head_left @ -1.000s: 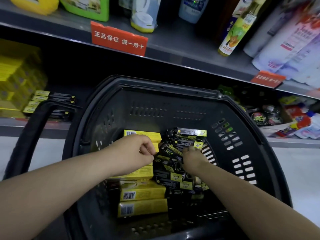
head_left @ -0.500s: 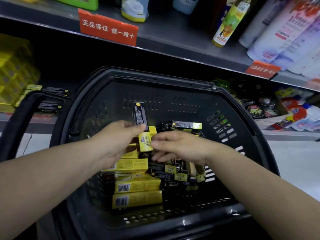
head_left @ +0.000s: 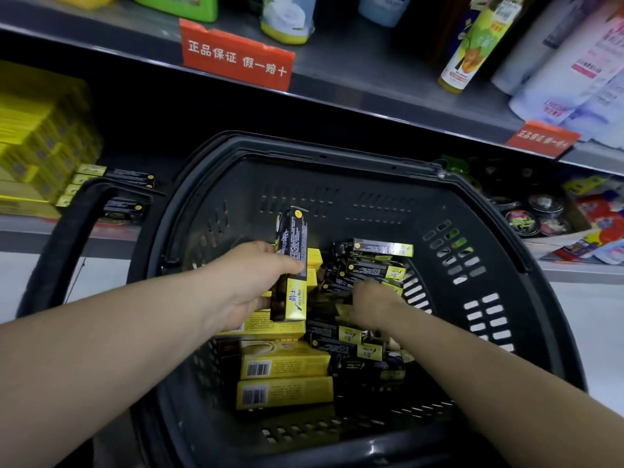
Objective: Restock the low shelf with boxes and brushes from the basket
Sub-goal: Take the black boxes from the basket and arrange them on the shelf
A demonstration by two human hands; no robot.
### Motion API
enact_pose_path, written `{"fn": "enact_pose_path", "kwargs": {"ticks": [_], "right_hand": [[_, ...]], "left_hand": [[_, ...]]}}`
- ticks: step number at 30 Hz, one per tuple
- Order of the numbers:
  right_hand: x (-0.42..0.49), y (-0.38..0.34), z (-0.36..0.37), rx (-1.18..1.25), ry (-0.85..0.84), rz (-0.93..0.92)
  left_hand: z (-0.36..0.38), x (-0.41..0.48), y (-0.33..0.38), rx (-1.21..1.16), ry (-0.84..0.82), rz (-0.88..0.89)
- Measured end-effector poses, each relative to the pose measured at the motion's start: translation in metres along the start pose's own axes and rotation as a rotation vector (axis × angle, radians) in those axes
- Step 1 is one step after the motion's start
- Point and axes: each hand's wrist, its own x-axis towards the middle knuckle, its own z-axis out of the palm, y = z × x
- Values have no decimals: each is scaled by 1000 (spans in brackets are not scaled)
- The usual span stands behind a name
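Inside the basket (head_left: 472, 211), the left hand (head_left: 250, 285) is gripping a black-and-yellow box (head_left: 291, 265), holding it upright above the load with the thumb across its front. Beside it the right hand (head_left: 371, 305) is reaching down into the pile of black boxes (head_left: 371, 268) on the right side of the basket; its fingers are buried among them, so I cannot tell whether they are closing on anything. Yellow boxes (head_left: 287, 380) are lying stacked along the left side, barcodes facing up. Beyond the rim, on the low shelf (head_left: 20, 228) to the left, more black boxes (head_left: 118, 184) are sitting next to a yellow stack (head_left: 37, 143). Above, a red sign (head_left: 236, 55) is hanging off the upper shelf (head_left: 371, 96), under bottles (head_left: 469, 45).
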Motion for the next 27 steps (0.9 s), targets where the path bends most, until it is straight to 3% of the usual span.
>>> {"fn": "enact_pose_path", "kwargs": {"ticks": [3,4,7,9,12,18,20,22,24,27], "right_hand": [[-24,10,-40,322,42,30],[-34,14,-50,514,38,37],[-67,7,-70,1399,-114,-23],[-79,-3,-71,1599,-241,-115],[-84,-24,-62,1433,-336,-249],[-67,-9,-64,1132,-264,-428],[-51,6,-55,853,-111,-354],[-32,19,-38,336,3,-261],[-18,22,-13,29,-100,-226],[-7,13,17,-121,-200,-205]], "left_hand": [[-1,0,1,-43,28,-2],[-1,1,1,-61,41,-4],[-1,1,0,-120,75,0],[1,1,0,-181,75,13],[2,0,1,-220,70,66],[-8,-2,-1,-64,56,86],[-11,-1,-2,-4,60,82],[-12,0,-6,50,61,76],[-13,1,-9,85,63,57],[-11,3,-10,97,60,32]]}}
